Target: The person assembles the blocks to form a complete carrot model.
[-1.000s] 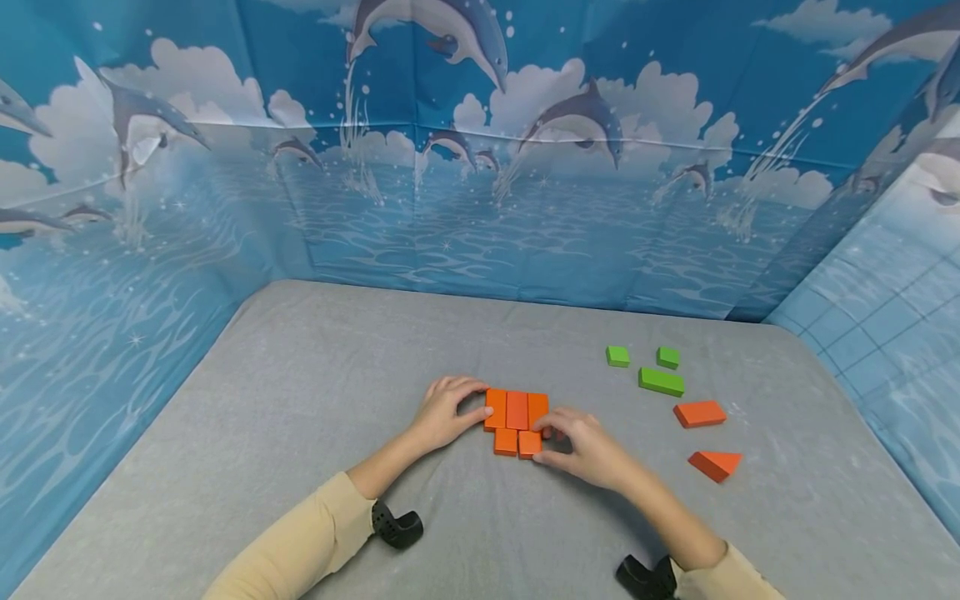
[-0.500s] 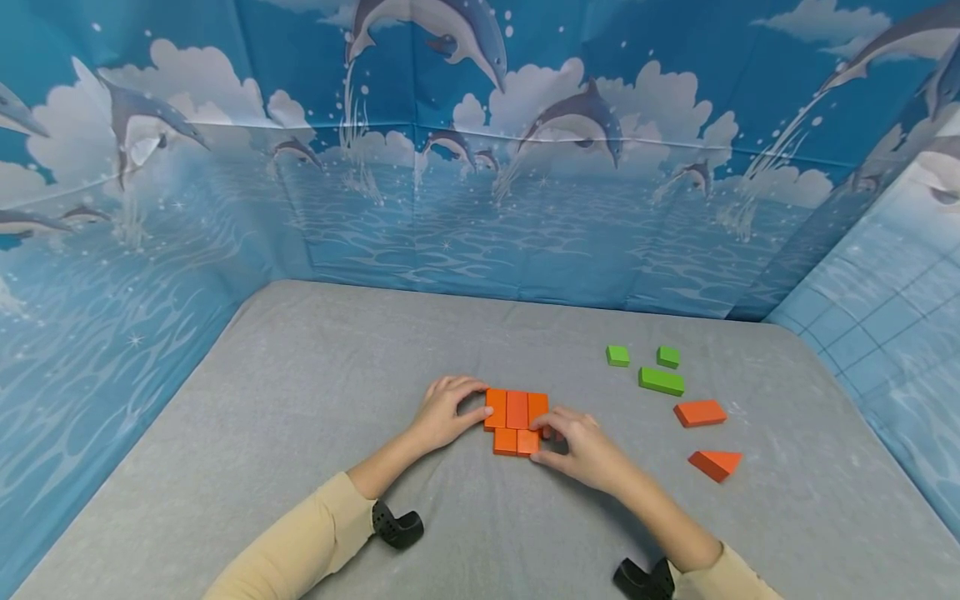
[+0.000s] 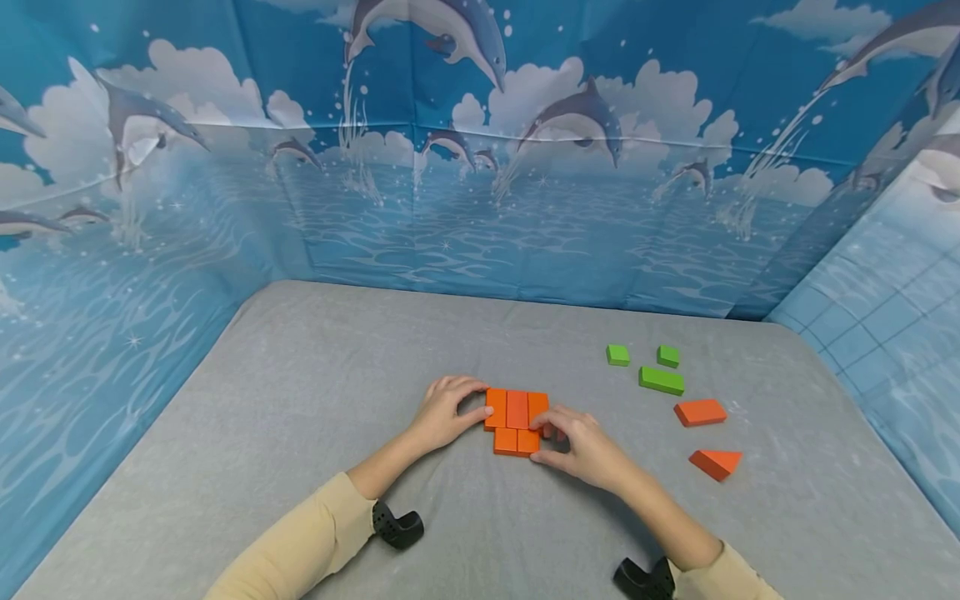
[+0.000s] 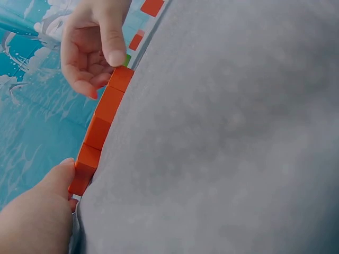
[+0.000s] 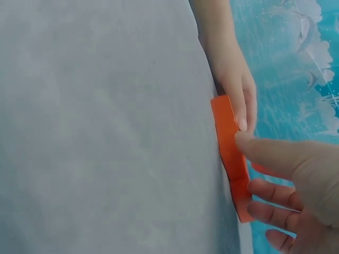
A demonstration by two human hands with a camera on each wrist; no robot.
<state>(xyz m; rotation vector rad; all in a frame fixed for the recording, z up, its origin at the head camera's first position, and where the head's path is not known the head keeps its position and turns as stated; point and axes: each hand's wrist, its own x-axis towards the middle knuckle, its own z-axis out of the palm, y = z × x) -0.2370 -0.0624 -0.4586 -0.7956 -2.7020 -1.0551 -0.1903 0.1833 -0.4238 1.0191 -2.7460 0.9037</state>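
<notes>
Flat orange blocks lie in two touching rows in the head view. The far row has a left block point(image 3: 496, 407), a middle block point(image 3: 517, 409) and a right block point(image 3: 537, 405). Two smaller square blocks sit side by side in the near row, the left square point(image 3: 506, 440) and the right square point(image 3: 528, 442). My left hand point(image 3: 446, 414) holds the far row's left block at its outer edge, index finger at the far corner and thumb lower down. With thumb and fingertips, my right hand point(image 3: 588, 450) grips the right square; its curled fingers partly hide that side.
To the right lie two small green blocks point(image 3: 618, 356), a longer green block point(image 3: 662, 381), an orange rectangular block point(image 3: 700, 412) and an orange triangular block point(image 3: 716, 464). A grey cloth point(image 3: 337, 358) covers the table. Dolphin-print curtains point(image 3: 450, 225) enclose the back and sides.
The right square block has slid slightly left and away from me with my right hand, closing the gap beside the left square. My left hand has stayed in place.
</notes>
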